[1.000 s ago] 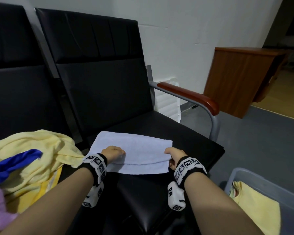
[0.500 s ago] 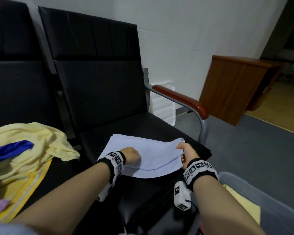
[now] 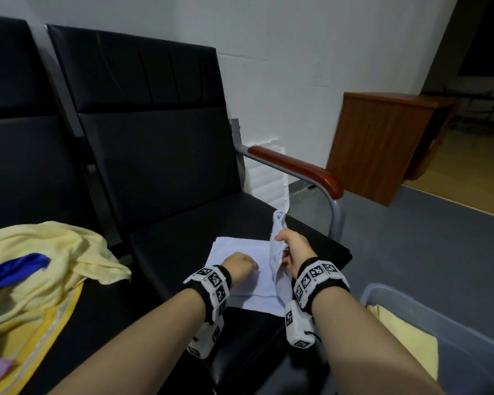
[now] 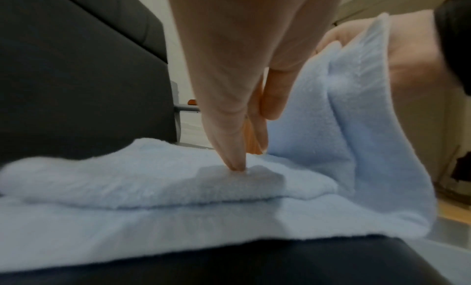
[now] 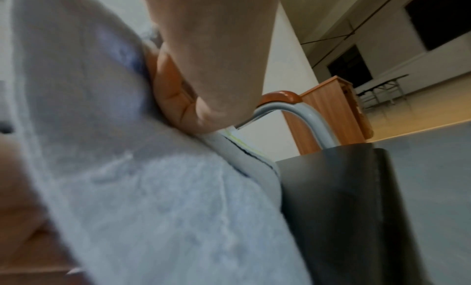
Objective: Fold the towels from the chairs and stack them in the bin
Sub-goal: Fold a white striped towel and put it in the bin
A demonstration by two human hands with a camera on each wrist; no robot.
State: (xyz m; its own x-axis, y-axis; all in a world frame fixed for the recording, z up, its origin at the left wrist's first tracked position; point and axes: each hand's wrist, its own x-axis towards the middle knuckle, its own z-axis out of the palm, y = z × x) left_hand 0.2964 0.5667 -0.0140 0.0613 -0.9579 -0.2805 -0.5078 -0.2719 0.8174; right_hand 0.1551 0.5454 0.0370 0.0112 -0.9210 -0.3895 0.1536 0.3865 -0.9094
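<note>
Left hand (image 3: 238, 265) is pressing straight fingertips (image 4: 235, 164) into the pale blue towel (image 3: 240, 283) lying centre frame on the black chair seat (image 3: 166, 246). Right hand (image 3: 293, 249) is gripping the towel's right edge, holding it upright. Bare seat showing left of the towel; grey bin (image 3: 428, 315) sitting lower right.

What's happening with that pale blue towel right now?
Left hand fingers straight, pressing pale blue towel flat on seat. Right hand grips its right end, raised upright. Nothing in the way.

Waiting area of an institutional building: linked black padded chairs (image 3: 154, 155) stand against a bare white wall (image 3: 311, 67); right of them, a wooden cabinet (image 3: 382, 143), folding tables (image 5: 379, 86) beyond.
</note>
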